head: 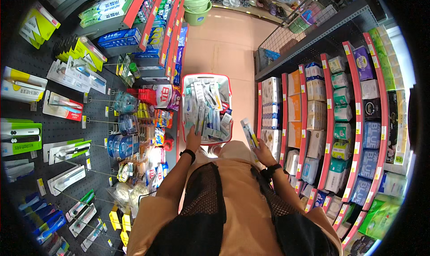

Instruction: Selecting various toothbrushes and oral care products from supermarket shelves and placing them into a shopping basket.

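Note:
In front of me a white shopping basket with a red rim (pixel 207 75) holds many packaged toothbrushes (pixel 211 98), piled loosely. My left hand (pixel 193 139) reaches over its near left corner, fingertips at the packs inside. Whether those fingers grip a pack is too small to tell. To the right of the basket, my right hand (pixel 264 153) holds a long blister-packed toothbrush (pixel 249 131) with a yellow part, tilted up and away from me. Both wrists wear dark bands.
On the left, a black pegboard (pixel 97 121) carries hanging toothbrush packs on metal hooks. Toothpaste boxes (pixel 119 37) and laundry detergent bags (pixel 163 118) fill nearby shelves. Shelves of tissue packs (pixel 315 114) line the right. Green buckets (pixel 197 12) stand farther along the tiled floor (pixel 221 44).

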A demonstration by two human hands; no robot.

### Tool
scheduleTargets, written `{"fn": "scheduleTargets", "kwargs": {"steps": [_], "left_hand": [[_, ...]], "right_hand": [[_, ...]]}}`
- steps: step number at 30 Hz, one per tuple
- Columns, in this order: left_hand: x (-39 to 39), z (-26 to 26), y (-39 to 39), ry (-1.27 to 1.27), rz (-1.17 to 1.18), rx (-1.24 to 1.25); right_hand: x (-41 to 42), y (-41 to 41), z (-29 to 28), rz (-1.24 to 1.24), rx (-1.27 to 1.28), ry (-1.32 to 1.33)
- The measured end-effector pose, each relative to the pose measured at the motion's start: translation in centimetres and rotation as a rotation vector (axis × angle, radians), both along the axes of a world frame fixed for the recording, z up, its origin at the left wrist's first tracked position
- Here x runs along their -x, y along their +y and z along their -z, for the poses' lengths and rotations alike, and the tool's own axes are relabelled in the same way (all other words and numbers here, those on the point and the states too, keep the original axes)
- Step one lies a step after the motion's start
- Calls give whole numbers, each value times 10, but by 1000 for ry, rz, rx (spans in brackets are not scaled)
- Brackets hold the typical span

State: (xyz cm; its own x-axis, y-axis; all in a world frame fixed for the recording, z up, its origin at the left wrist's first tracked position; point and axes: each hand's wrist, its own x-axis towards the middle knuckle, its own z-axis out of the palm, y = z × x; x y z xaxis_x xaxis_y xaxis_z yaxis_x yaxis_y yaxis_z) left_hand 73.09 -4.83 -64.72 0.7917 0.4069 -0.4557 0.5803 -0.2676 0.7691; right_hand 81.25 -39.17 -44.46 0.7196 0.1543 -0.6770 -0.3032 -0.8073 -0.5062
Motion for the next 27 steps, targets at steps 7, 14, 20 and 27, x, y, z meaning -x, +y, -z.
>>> {"fn": "scheduleTargets", "kwargs": {"steps": [7,14,20,27], "left_hand": [[0,4,7,-46,-92,281],[13,-9,-8,-121,-27,-208],[18,-32,-40,-20,-167,-151],[-4,-68,-124,-43,-652,135]], "right_hand": [[-9,2,35,-215,-241,-290],[-104,38,44,-334,-271,-150],[-211,81,64,-611,-310,-128],[-303,141,129,-882,-396,-165]]}}
